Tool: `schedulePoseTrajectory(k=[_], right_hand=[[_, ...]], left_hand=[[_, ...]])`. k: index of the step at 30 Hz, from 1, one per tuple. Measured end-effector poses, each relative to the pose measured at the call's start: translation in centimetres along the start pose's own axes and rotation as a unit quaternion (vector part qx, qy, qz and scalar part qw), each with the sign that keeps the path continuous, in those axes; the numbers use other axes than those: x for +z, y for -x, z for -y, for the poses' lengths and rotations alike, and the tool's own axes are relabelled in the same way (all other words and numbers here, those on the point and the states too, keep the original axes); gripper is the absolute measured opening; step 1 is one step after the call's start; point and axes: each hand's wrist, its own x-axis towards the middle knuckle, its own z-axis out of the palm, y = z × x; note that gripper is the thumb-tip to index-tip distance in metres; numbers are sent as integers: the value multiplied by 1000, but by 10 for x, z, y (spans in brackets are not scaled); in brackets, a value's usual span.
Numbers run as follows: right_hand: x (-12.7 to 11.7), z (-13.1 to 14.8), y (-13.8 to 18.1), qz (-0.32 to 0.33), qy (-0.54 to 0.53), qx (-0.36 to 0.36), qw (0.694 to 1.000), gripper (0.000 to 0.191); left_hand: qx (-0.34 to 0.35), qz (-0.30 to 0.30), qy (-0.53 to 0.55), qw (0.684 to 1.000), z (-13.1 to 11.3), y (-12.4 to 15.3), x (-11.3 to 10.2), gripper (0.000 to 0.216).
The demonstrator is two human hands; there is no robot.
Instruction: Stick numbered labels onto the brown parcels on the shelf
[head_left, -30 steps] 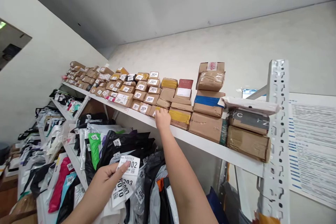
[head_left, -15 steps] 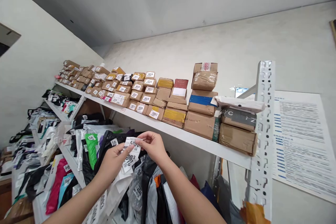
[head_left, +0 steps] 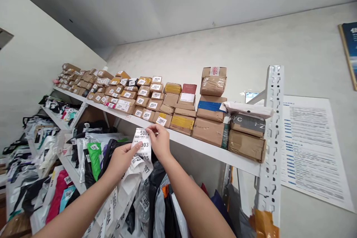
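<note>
My left hand [head_left: 121,160] grips the strip of numbered labels [head_left: 142,148] just below the top shelf [head_left: 195,144]; my right hand [head_left: 160,143] pinches its top sticker [head_left: 144,133]. Peeling crookedly could tear it or fold it onto itself.

The label strip [head_left: 141,145] is thin white paper, smooth with a faint sheen, printed in matt black. The boxes [head_left: 209,132] on the top shelf are brown cardboard, matt and slightly rough, several bound in glossy clear or yellow tape. One dark box [head_left: 247,122] is grey card under shiny film. The shelf board [head_left: 195,145] looks like white-painted metal, smooth and semi-matt, and the upright [head_left: 272,119] is perforated metal in the same paint. The bags [head_left: 95,154] below are soft plastic film, glossy and creased. The wall [head_left: 251,44] is matt plaster, and the poster [head_left: 309,148] is smooth paper
</note>
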Motion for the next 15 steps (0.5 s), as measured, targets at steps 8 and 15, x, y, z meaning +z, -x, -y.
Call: schedulePoseTrajectory(k=[8,15], right_hand=[[-7,-48,-106,-109,197,50,973,21],[-5,-60,-125,-58,316,22,947,38]], left_hand=[[29,73,-102,992,-1,11,-17,50],[35,73,-94,992,3,24,-25,51]])
